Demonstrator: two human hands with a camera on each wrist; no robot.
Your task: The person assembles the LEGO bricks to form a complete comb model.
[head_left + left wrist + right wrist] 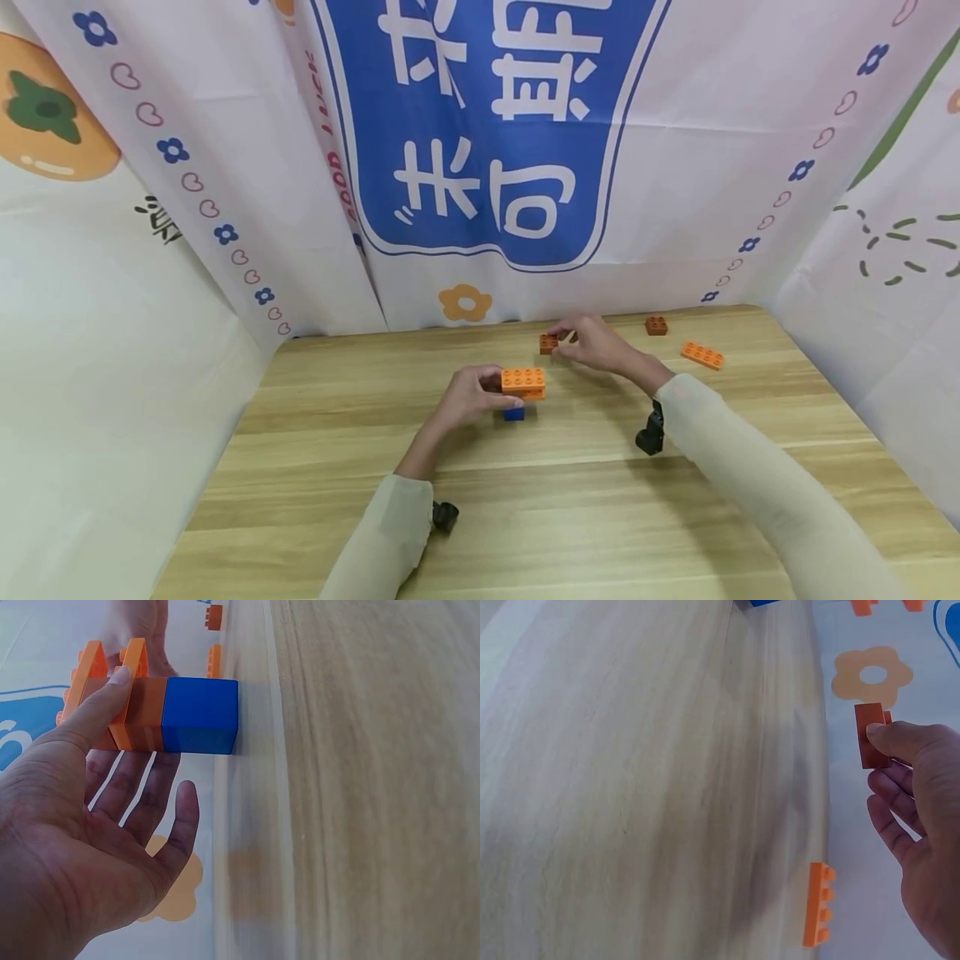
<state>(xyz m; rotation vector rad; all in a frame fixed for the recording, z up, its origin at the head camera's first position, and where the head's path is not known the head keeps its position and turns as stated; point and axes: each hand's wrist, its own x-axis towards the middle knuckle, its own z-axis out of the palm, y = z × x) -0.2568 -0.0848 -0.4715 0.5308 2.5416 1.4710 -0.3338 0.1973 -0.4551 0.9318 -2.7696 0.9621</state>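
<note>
in the head view, the left sleeve, at seven o'clock, and the right sleeve, at four, are plain pale beige. a small, blocky black device sits at three o'clock of the left cuff; a similar black unit sits at eight o'clock of the right cuff.

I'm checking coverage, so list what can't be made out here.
Head view: much of the blue block, behind the left hand and orange bricks.
Left wrist view: much of the right hand, behind the stack and cut by the top edge.
Right wrist view: most of the stack, past the top edge.
</note>
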